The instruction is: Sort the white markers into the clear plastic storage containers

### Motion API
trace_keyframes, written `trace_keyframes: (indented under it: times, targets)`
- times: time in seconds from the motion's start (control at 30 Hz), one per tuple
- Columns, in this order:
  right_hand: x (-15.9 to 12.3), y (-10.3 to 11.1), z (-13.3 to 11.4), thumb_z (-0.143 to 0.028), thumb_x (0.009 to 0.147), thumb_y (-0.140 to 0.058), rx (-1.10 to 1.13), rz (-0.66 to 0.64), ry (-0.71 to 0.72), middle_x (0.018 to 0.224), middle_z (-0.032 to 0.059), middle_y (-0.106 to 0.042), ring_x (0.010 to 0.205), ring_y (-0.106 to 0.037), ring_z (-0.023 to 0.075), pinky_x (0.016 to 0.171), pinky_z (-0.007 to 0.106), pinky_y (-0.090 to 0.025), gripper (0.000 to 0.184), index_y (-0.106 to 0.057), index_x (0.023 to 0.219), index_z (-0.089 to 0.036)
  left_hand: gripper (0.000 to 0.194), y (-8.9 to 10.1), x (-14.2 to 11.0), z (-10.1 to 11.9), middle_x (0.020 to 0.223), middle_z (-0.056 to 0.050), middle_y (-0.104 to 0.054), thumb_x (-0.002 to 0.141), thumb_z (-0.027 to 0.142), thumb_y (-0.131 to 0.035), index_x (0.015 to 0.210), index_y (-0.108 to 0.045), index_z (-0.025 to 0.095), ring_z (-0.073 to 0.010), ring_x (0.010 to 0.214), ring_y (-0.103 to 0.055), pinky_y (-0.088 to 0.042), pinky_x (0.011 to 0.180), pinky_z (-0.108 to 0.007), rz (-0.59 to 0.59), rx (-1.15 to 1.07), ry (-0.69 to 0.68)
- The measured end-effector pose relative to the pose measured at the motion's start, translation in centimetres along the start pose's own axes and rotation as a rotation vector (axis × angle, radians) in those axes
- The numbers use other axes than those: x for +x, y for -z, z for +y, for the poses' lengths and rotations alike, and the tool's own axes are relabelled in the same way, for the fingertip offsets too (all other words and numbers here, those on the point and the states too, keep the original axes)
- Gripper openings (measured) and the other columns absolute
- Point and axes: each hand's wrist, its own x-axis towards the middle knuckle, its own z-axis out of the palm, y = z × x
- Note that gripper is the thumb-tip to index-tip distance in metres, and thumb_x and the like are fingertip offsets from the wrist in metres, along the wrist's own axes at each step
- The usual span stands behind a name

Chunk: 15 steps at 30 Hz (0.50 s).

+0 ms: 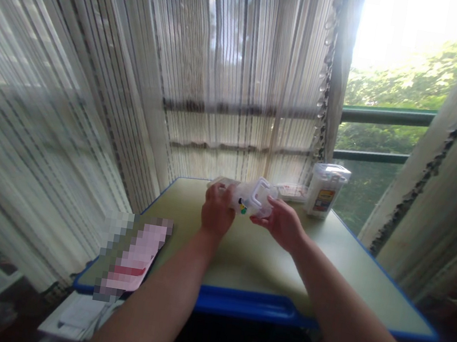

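Observation:
A translucent whitish plastic container point(246, 190) lies tilted on its side between my two hands, above the far part of the table. It has a pale carry handle at its right end and a small sticker in black, yellow and green. My left hand point(219, 209) wraps over its left end, fingers curled round it. At the handle end, my right hand point(283, 221) holds it between thumb and fingers. What is inside the container is too blurred to make out.
The pale table point(256, 268) has a blue edge. A clear-lidded plastic box point(322, 194) with an orange label stands at the back right, near a flat clear case point(292, 191). A pink pixelated item point(139, 255) lies at left. Sheer curtains point(244, 69) hang behind the table.

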Motion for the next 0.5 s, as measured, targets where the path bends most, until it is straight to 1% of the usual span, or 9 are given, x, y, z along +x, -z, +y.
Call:
trace_keyframes:
  times: [0.1, 0.2, 0.33, 0.5]
  targets:
    - [-0.01, -0.07, 0.0, -0.019, 0.084, -0.048, 0.016, 0.042, -0.016, 0.077, 0.0075, -0.07, 0.06, -0.066, 0.0161, 0.056, 0.028, -0.059, 0.018, -0.055, 0.099, -0.012, 0.045, 0.18, 0.02, -0.05, 0.108, -0.012, -0.05, 0.07, 0.02, -0.061, 0.115, -0.056, 0.023, -0.0265, 0.1, -0.049, -0.045, 0.085, -0.039, 0.021, 0.057, -0.004]
    - [0.04, -0.12, -0.01, -0.018, 0.084, -0.046, 0.025, 0.048, -0.046, 0.073, 0.0065, -0.07, 0.056, -0.065, 0.015, 0.054, 0.026, -0.058, 0.018, -0.056, 0.098, -0.012, 0.047, 0.24, 0.02, -0.16, 0.108, -0.011, -0.049, 0.07, 0.021, -0.061, 0.116, -0.056, 0.024, -0.0268, 0.099, -0.048, -0.043, 0.085, -0.04, 0.02, 0.086, 0.003]
    - [0.09, -0.01, -0.17, -0.017, 0.084, -0.044, 0.051, 0.034, -0.056, 0.074, 0.0065, -0.07, 0.055, -0.065, 0.0148, 0.052, 0.025, -0.057, 0.02, -0.056, 0.1, -0.012, 0.051, 0.26, -0.13, -0.22, 0.11, -0.012, -0.049, 0.069, 0.021, -0.061, 0.119, -0.055, 0.025, -0.0274, 0.101, -0.048, -0.041, 0.085, -0.04, 0.003, 0.103, 0.003]
    - [0.09, 0.32, -0.41, -0.018, 0.082, -0.046, 0.026, 0.011, -0.025, 0.076, 0.0069, -0.071, 0.054, -0.065, 0.015, 0.051, 0.025, -0.057, 0.021, -0.055, 0.101, -0.013, 0.053, 0.33, -0.3, -0.27, 0.112, -0.012, -0.047, 0.071, 0.021, -0.061, 0.123, -0.053, 0.027, -0.0287, 0.104, -0.046, -0.037, 0.088, -0.042, 0.012, 0.133, -0.023]
